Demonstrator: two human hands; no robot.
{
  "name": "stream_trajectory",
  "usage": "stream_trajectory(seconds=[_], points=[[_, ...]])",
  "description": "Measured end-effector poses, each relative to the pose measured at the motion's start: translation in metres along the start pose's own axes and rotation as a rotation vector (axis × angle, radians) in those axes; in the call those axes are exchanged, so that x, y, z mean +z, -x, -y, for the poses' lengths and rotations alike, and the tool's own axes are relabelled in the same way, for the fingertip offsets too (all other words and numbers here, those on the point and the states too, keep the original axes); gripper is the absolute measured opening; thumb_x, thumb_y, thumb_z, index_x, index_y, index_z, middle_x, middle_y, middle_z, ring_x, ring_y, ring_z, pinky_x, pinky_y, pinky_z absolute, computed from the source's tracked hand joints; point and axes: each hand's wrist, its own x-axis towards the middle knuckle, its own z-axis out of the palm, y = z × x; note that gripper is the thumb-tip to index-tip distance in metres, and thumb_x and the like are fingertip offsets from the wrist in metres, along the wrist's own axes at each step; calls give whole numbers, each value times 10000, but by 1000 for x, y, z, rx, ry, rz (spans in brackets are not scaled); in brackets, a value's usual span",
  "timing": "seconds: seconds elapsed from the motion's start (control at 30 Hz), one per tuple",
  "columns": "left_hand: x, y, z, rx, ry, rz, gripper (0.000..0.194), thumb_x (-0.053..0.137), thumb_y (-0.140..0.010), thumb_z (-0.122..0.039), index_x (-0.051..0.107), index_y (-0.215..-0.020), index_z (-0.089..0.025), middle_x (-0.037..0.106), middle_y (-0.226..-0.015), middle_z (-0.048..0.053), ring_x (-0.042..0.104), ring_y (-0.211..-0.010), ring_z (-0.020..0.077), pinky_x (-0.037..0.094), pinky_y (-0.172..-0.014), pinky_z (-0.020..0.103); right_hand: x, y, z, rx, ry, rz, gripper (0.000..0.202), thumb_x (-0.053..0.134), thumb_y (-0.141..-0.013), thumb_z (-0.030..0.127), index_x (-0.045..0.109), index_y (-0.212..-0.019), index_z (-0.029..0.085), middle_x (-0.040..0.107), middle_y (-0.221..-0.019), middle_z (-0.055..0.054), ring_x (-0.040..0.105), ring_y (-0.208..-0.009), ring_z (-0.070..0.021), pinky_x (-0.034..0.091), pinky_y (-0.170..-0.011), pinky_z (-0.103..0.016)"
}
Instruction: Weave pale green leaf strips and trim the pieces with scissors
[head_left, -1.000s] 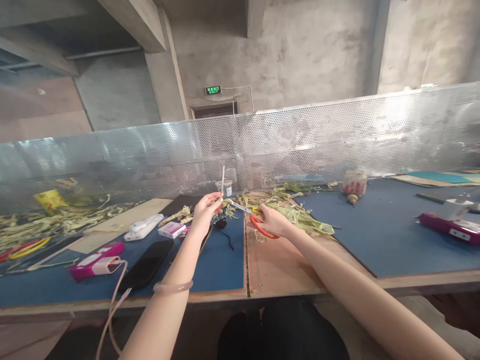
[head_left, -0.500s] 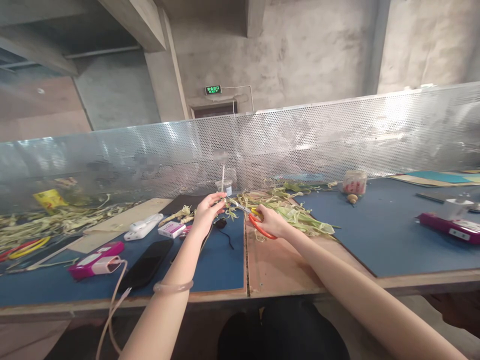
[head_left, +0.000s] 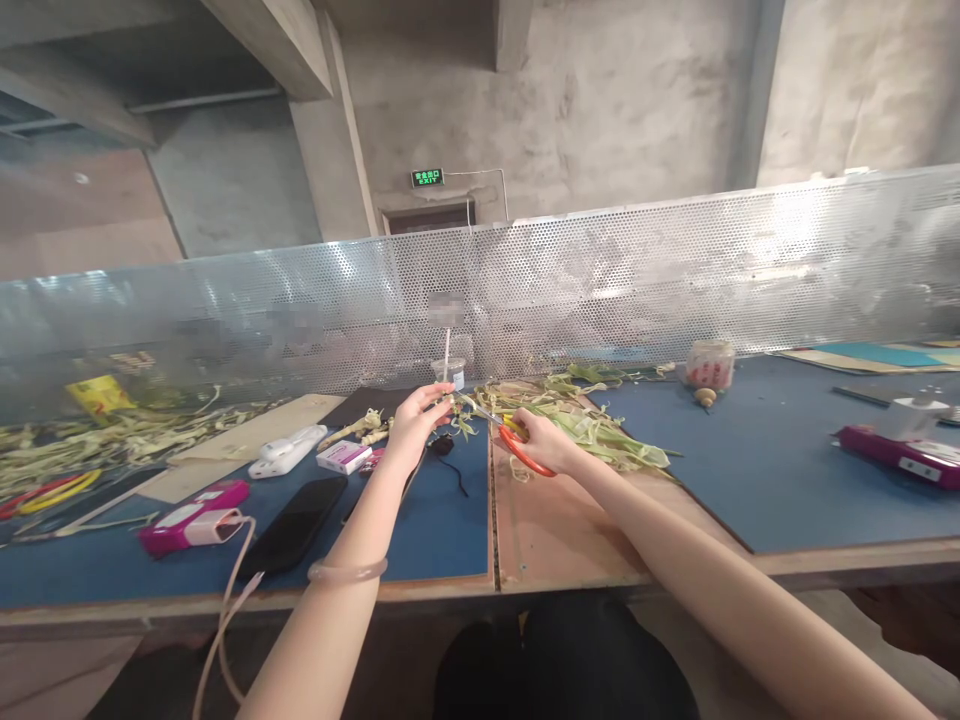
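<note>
My right hand (head_left: pixel 541 440) is closed around the handles of a pair of scissors (head_left: pixel 527 458), orange-red outside with yellow inside. Their metal blades point left, toward the fingertips of my left hand (head_left: pixel 416 420). That hand is raised above the table with its fingers pinched on a small piece of plant (head_left: pixel 463 418) with thin pale-green leaves. The blade tips lie at this piece, close by the fingers; whether they touch it I cannot tell. Beyond the scissors a heap of limp, yellow-green leaves and stalks (head_left: pixel 592 430) spreads over the table.
A clear cup with a straw (head_left: pixel 448 372) stands behind my left hand. To the left lie a black phone (head_left: pixel 295 527), a magenta power strip (head_left: pixel 193 517), a white device (head_left: pixel 288 452) and a small box (head_left: pixel 343 457). A jar (head_left: pixel 709 366) stands right. A perforated metal screen (head_left: pixel 637 280) borders the back.
Almost nothing differs. Both hands, the scissors and the plant piece keep nearly the same place; the view has shifted very slightly.
</note>
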Motion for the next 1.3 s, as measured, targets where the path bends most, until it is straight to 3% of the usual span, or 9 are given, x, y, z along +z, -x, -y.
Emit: stream_trajectory(seconds=[0.27, 1.0, 1.2, 1.3], points=[[-1, -3, 2, -3, -6, 12, 362, 673, -627, -273, 612, -969, -170, 578, -1143, 98, 605, -815, 153, 462, -626, 228, -2, 3, 2, 8, -16, 39, 371, 506, -693, 552, 428, -818, 211, 526, -660, 12, 458, -552, -126, 298, -489, -219], [0, -3, 2, -1, 4, 6, 370, 671, -621, -257, 603, -975, -173, 572, -1150, 100, 607, -820, 165, 465, -611, 233, 2, -1, -2, -34, -43, -7, 326, 500, -690, 520, 407, -718, 209, 474, -600, 37, 396, -521, -100, 260, -492, -215], [3, -4, 1, 5, -20, -69, 378, 692, -583, -273, 622, -942, -174, 583, -1137, 99, 601, -824, 173, 452, -570, 215, -1, 1, 0, -49, -179, 103, 345, 518, -674, 519, 385, -718, 204, 456, -630, 46, 374, -527, -89, 297, -509, -218], [3, -2, -1, 10, -27, -47, 376, 690, -588, -274, 622, -947, -185, 576, -1150, 91, 596, -839, 170, 454, -592, 222, -2, 1, 0, -57, -243, 141, 352, 526, -667, 521, 406, -733, 197, 483, -676, 35, 396, -563, -96, 323, -539, -228]])
